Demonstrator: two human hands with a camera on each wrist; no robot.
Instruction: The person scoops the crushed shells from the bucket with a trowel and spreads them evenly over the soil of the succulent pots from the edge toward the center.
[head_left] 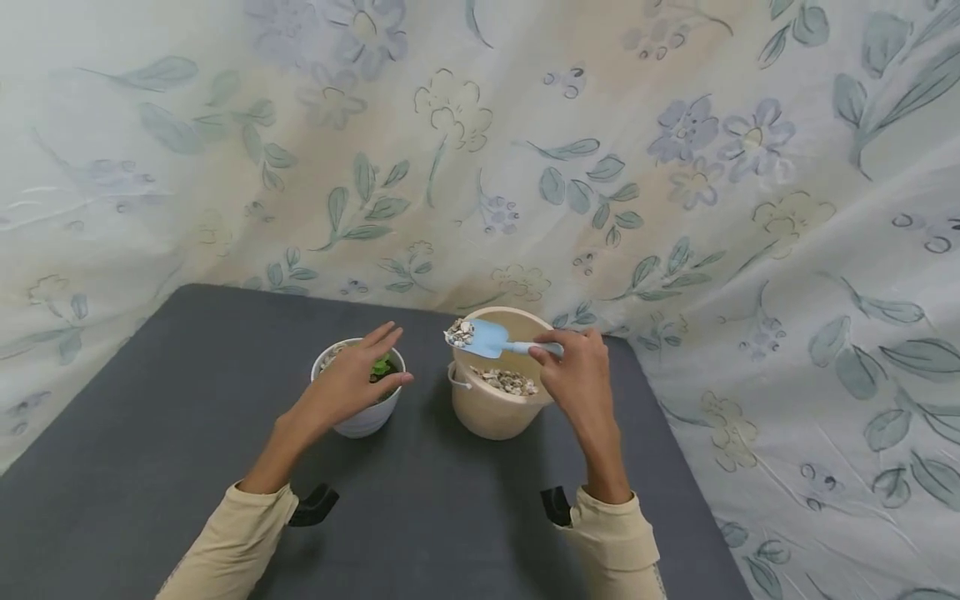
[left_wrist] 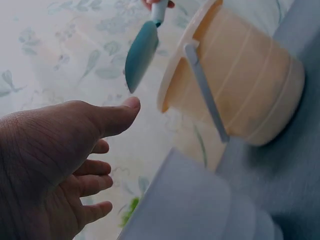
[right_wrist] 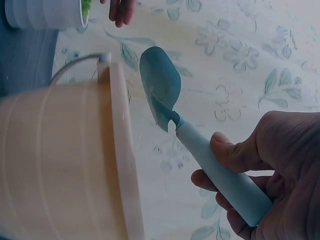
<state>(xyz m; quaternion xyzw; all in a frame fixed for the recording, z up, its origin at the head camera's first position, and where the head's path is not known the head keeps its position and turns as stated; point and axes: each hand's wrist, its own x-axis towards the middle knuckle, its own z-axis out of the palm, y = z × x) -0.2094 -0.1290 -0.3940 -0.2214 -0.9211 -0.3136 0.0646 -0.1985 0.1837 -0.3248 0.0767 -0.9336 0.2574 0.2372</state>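
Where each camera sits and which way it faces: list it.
Head: head-worn, facing forward and down at the white pot, bucket and trowel; left hand, right hand and sleeves show.
Left wrist: on that wrist, facing past the left hand to bucket and trowel; part of the right hand shows.
Right wrist: on that wrist, facing past the right hand to trowel and bucket; part of the left hand shows.
Both wrist views share white pot, bucket and trowel.

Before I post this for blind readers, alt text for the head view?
The right hand holds a blue trowel of pebbles above a beige bucket; the left hand is near a white pot with a green plant.
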